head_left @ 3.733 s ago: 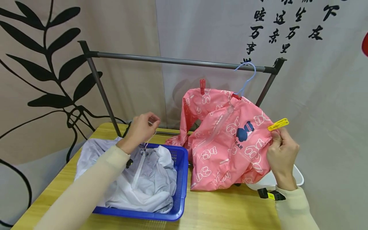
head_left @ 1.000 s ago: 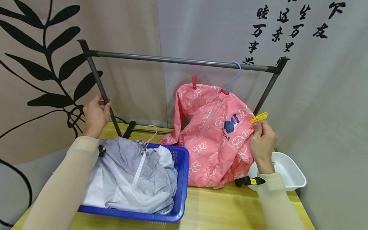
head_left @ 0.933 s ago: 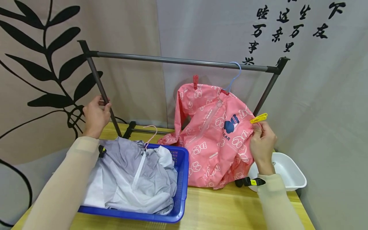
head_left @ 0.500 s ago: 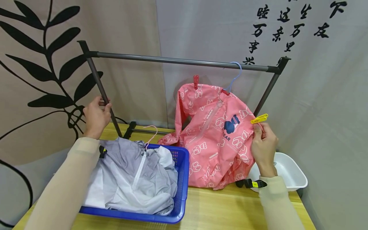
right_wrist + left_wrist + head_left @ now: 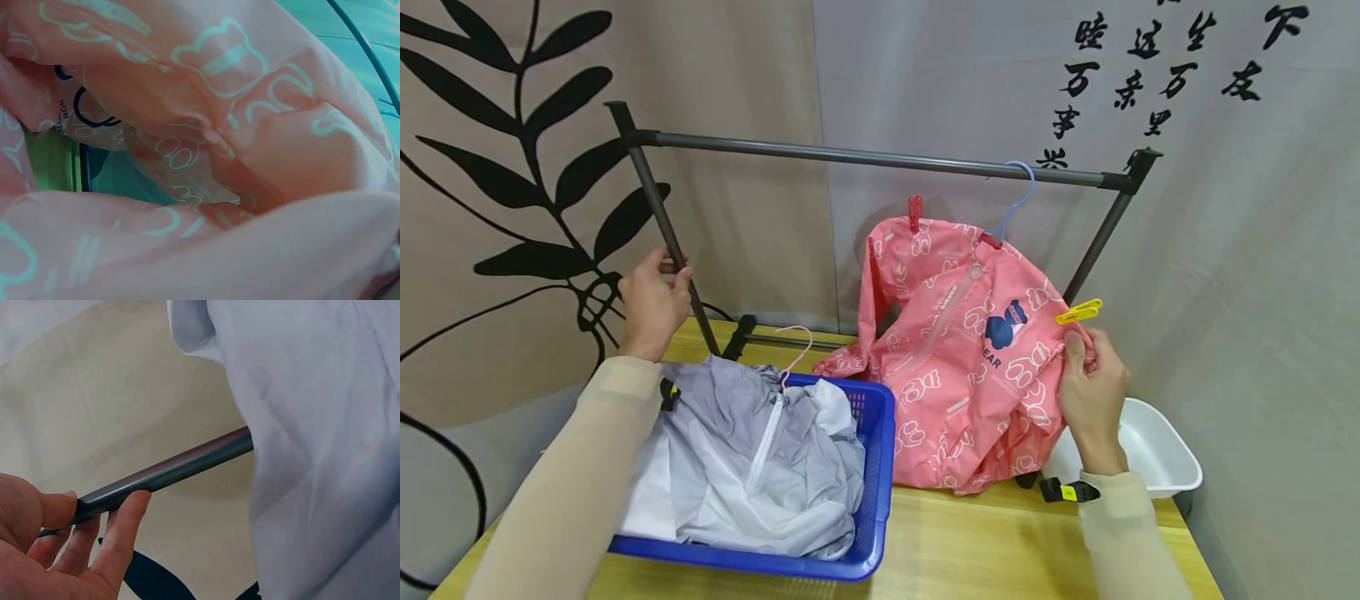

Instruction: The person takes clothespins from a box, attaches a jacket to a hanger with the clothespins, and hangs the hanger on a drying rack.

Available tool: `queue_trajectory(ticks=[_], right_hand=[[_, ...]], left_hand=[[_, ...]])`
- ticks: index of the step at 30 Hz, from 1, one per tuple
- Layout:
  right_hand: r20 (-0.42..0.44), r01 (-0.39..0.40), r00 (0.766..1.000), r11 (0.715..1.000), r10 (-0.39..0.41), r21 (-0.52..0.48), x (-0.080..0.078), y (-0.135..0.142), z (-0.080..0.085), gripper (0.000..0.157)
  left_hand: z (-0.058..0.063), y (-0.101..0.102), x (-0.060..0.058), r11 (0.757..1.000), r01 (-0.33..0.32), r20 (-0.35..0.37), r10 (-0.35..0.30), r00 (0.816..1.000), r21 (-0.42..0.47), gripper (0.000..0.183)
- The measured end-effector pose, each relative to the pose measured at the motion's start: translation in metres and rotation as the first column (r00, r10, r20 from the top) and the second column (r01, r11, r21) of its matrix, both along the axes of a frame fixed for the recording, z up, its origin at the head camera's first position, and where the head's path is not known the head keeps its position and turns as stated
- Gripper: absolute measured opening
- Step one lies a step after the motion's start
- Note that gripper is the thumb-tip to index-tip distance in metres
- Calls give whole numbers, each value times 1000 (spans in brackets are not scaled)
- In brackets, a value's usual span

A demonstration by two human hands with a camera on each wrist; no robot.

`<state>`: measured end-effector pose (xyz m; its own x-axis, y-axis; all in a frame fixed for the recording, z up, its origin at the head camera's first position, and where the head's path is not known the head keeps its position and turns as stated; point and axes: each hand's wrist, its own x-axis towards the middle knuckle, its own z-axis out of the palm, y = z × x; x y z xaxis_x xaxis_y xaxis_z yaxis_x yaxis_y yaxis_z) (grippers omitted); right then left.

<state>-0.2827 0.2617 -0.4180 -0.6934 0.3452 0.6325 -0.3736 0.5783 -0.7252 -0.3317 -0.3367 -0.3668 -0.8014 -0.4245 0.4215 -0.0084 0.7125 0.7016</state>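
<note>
A pink jacket [image 5: 955, 375] with white bear outlines hangs by a blue hanger [image 5: 1022, 196] from the bar of a dark metal rack [image 5: 850, 154]. One red clothespin [image 5: 915, 214] sits on its left shoulder, and a yellow clothespin [image 5: 1078, 312] is clipped at the right. Just below the yellow one, my right hand [image 5: 1093, 392] pinches the jacket's fabric between thumb and fingers. Pink folds fill the right wrist view and hide that hand. My left hand [image 5: 653, 304] holds the rack's left post [image 5: 169, 465], thumb on one side and fingers on the other.
A blue basket [image 5: 880, 533] on the wooden table [image 5: 985, 550] holds a grey-and-white jacket [image 5: 722, 475], with a pink hanger hook [image 5: 805, 342] sticking up from its collar. Behind the pink jacket at right stands a white basin [image 5: 1157, 450].
My left hand has gone from beside the pink hook above the basket to the left post. The pink jacket and its hanger have shifted left, my right hand with them.
</note>
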Motion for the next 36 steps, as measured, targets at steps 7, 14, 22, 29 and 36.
queue_trajectory(ticks=[7,14,22,29,36], right_hand=[[26,16,1000,1000,-16,18,14,5,-6,40],[22,-4,1000,998,3,68,27,14,-15,40],[35,-9,999,993,5,116,41,20,-29,43],[3,-41,999,988,41,147,53,19,-36,54],[-74,-32,996,985,45,167,68,15,-42,63]], left_hand=[[4,0,2,1000,5,13,-6,1000,14,36],[6,-2,1,1000,3,39,-4,999,27,38],[6,-3,0,999,16,59,-18,998,35,41],[7,-3,-1,1000,16,69,-17,997,23,43],[10,-3,0,1000,9,96,-11,995,19,44]])
